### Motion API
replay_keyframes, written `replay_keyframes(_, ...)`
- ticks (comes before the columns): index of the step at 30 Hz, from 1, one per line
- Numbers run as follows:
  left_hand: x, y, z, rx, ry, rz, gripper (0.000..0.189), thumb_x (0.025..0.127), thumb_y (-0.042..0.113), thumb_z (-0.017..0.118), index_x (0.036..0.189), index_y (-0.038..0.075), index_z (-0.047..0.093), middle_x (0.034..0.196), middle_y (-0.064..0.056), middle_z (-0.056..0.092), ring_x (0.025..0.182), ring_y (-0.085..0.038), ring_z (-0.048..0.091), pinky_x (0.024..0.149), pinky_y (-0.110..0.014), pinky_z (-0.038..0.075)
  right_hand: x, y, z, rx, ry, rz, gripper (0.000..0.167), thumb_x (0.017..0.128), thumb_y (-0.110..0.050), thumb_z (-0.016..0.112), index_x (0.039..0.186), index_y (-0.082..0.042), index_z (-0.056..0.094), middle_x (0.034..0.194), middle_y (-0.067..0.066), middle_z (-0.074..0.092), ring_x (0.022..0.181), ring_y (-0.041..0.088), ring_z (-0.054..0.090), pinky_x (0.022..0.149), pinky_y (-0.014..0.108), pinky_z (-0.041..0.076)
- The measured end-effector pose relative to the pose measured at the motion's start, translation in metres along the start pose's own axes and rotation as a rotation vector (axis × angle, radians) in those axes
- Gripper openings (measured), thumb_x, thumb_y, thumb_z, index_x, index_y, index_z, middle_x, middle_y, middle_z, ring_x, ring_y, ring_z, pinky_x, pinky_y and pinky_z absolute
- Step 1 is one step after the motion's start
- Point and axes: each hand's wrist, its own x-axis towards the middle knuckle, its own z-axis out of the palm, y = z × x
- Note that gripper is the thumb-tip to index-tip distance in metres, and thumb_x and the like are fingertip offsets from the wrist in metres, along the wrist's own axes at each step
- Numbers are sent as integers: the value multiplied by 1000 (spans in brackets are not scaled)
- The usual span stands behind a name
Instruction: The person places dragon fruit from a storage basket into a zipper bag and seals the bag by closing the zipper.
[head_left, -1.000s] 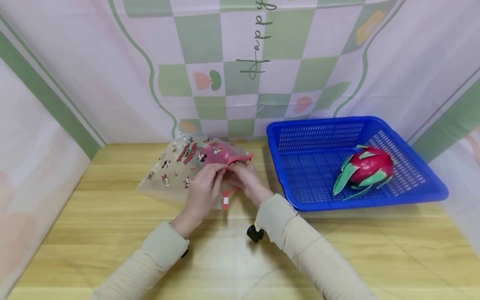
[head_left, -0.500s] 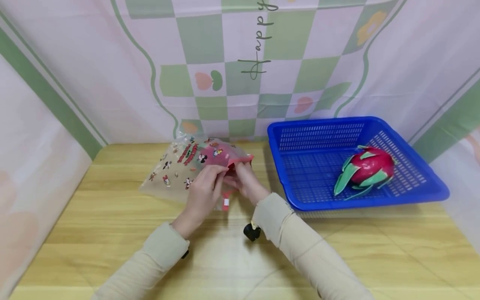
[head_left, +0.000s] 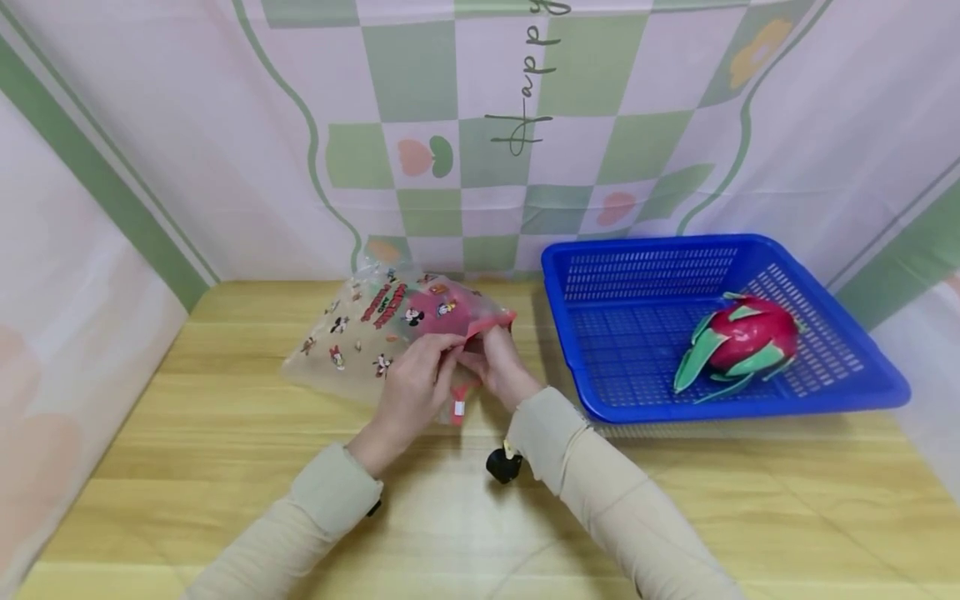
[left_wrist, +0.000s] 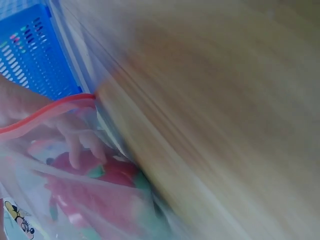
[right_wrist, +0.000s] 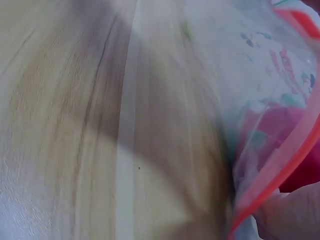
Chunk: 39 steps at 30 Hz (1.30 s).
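A clear zip bag (head_left: 348, 354) with cartoon prints and a red zip edge lies on the table. Through its plastic shows a pink and green dragon fruit (left_wrist: 95, 195). My left hand (head_left: 412, 387) pinches the near side of the red edge. Through the opening reaches my right hand (head_left: 504, 371), its fingertips hidden in the head view. Seen through the plastic in the left wrist view, the right fingers (left_wrist: 75, 145) are loosely extended and touch the fruit's end. Part of the right hand and the red zip edge (right_wrist: 287, 167) appear in the right wrist view.
To the right stands a blue plastic basket (head_left: 742, 408) with another dragon fruit (head_left: 750, 337), red with green leaves. A white and red tag end (head_left: 458, 408) of the zip hangs toward me. A patterned cloth (head_left: 495, 208) rises behind the wooden table (head_left: 225, 467).
My right hand has gone from the bag's edge into its opening, fingers now inside. The left hand keeps its pinch on the edge. The head view has shifted slightly.
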Motion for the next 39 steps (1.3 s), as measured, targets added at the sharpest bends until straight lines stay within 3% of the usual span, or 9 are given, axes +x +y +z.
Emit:
replay_keyframes(4, 0, 0, 0, -3, -5, 6, 21, 80, -5, 67, 101, -2, 61, 90, -13, 68, 82, -23, 67, 74, -28, 58, 1, 2, -2, 81, 21, 18, 13, 90, -6, 40, 87, -4, 52, 76, 7, 55, 70, 15, 58, 67, 22, 52)
replay_keyframes(8, 0, -1, 0, -1, 13, -3, 20, 81, -5, 66, 101, -3, 62, 91, -13, 69, 82, -23, 67, 74, -29, 58, 3, 1, -3, 117, 30, 7, 12, 91, -9, 41, 86, -6, 52, 86, 10, 52, 77, 17, 56, 70, 24, 52)
replay_keyframes(13, 1, -4, 1, 4, 40, -20, 22, 81, -5, 67, 102, -4, 64, 93, -15, 68, 83, -24, 66, 74, -31, 58, 7, -1, -4, 99, 31, -2, 26, 96, -16, 43, 76, -12, 58, 79, 4, 59, 72, 13, 58, 64, 21, 53)
replay_keyframes(17, 3, -6, 0, 24, 33, -83, 21, 82, -3, 67, 103, -4, 63, 93, -15, 67, 79, -22, 64, 66, -27, 57, 9, -2, -5, 60, 18, 18, 26, 100, -25, 41, 101, -8, 60, 93, 5, 58, 83, 15, 58, 80, 25, 54)
replay_keyframes(21, 1, -9, -3, 46, -28, -193, 13, 87, 3, 63, 99, -2, 64, 87, -11, 65, 72, -18, 61, 60, -23, 54, 10, -4, -7, 10, 8, 50, 44, 102, -35, 36, 132, -6, 47, 122, 14, 54, 101, 21, 55, 105, 36, 46)
replay_keyframes(27, -4, -17, -4, 89, -114, -366, 14, 94, 12, 57, 100, 0, 62, 85, -11, 66, 69, -18, 60, 59, -27, 54, 5, -7, -7, -11, 33, 50, 47, 102, -32, 39, 141, -7, 42, 141, 20, 47, 119, 27, 51, 111, 38, 41)
replay_keyframes(32, -5, -18, -5, 91, -144, -477, 16, 98, 14, 50, 103, 0, 57, 77, -11, 66, 62, -20, 60, 53, -29, 51, -8, -10, -2, -66, 84, 56, 38, 97, -15, 40, 132, 1, 45, 129, 16, 49, 112, 24, 49, 111, 37, 40)
replay_keyframes(35, -5, -17, -5, 94, -157, -495, 16, 99, 15, 48, 104, 1, 55, 72, -11, 64, 56, -19, 54, 49, -27, 45, -18, -13, 0, -116, 114, 48, 24, 93, -7, 41, 113, 0, 51, 107, 8, 52, 97, 19, 49, 106, 36, 43)
replay_keyframes(39, -5, -16, -4, 91, -160, -514, 17, 99, 16, 48, 105, 2, 54, 69, -11, 61, 52, -16, 45, 46, -24, 37, -34, -18, -1, -164, 69, 3, 7, 90, -4, 41, 90, -7, 47, 83, 0, 49, 78, 12, 48, 91, 32, 46)
